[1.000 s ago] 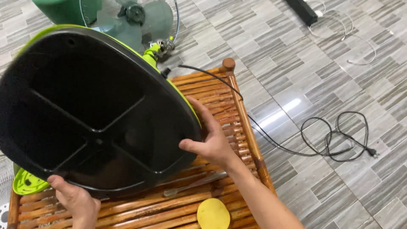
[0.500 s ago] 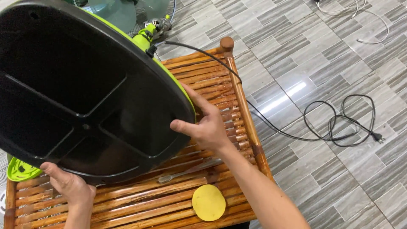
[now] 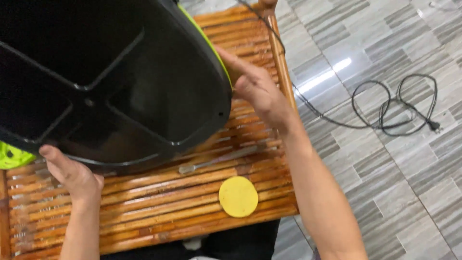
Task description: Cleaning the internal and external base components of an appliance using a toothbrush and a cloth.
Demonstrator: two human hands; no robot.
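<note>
— What's on the left?
— The left hand [image 3: 72, 175] grips the near rim of a big black base [image 3: 106, 82], tilted over the bamboo counter [image 3: 144, 212].
— And rightward?
— A yellow disc [image 3: 238, 196], near. The right hand [image 3: 257, 91], fingers spread, presses the base's right edge. A black cord [image 3: 390, 106] lies on the floor.

A yellow disc [image 3: 238, 196] and a metal rod [image 3: 219, 160] lie on the bamboo table [image 3: 168, 212]; right of the table, a black cord [image 3: 385, 108] coils on the tiled floor [image 3: 385, 183].
</note>
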